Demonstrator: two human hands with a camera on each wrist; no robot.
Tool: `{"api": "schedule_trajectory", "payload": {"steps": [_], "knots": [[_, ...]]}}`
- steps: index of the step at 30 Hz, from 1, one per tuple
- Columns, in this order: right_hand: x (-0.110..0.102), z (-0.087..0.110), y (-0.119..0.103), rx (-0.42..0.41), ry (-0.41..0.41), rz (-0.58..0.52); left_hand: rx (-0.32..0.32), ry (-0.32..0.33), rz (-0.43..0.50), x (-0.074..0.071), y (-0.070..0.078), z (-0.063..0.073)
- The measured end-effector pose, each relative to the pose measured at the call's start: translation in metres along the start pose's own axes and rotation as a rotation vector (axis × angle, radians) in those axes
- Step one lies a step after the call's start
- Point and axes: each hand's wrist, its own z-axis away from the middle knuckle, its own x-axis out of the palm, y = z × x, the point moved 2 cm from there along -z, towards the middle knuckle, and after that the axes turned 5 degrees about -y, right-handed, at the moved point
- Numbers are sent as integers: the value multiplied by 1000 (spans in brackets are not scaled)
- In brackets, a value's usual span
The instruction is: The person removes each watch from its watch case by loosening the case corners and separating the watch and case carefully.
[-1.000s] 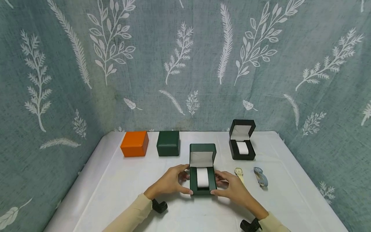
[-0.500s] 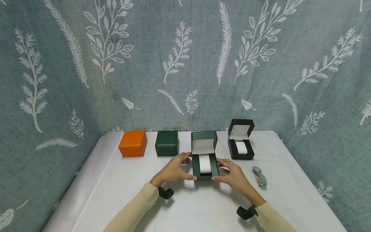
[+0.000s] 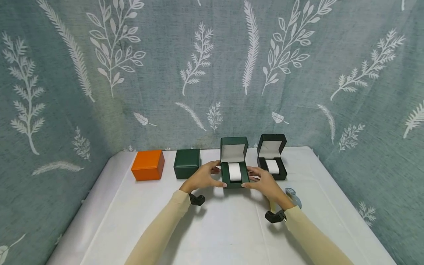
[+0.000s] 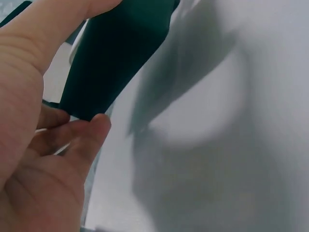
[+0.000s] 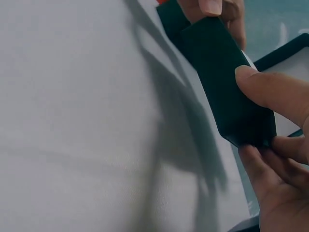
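Both hands hold an open green watch box (image 3: 234, 141) with a white cushion (image 3: 235, 172) inside. My left hand (image 3: 204, 177) grips its left side, thumb at the front corner. On the opposite side, my right hand (image 3: 267, 184) grips likewise. In the right wrist view, the thumb lies on the front of the box (image 5: 227, 92) and fingertips touch its bottom edge. Shadows apart from the box in the wrist views show it raised off the cloth. A yellow watch (image 3: 272, 207) is mostly hidden by the right wrist, and a blue-grey watch (image 3: 296, 200) is partly hidden beside it.
An open black watch box (image 3: 281, 173) stands just right of the held box. At the back left are a closed green box (image 3: 187, 162) and a closed orange box (image 3: 147, 165). A white cloth (image 3: 232, 228) covers the table, with patterned curtain (image 3: 159, 73) behind.
Both hands have carried the open green watch box away from me, toward the back of the table, beside the black box. The right forearm now covers part of the watches.
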Motion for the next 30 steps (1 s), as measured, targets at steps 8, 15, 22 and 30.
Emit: {"api": "schedule_trajectory", "payload": {"steps": [8, 15, 22, 30], "knots": [[-12, -19, 10, 59, 13, 63, -27, -57, -5, -2, -2, -30], [-12, -30, 13, 102, 21, 106, -64, -61, 6, 0, -9, -44], [-11, -38, 13, 122, 30, 138, -102, -94, 48, -3, -14, -51], [-12, -43, 14, 140, 15, 118, -102, -101, 42, -4, -17, -58]]}}
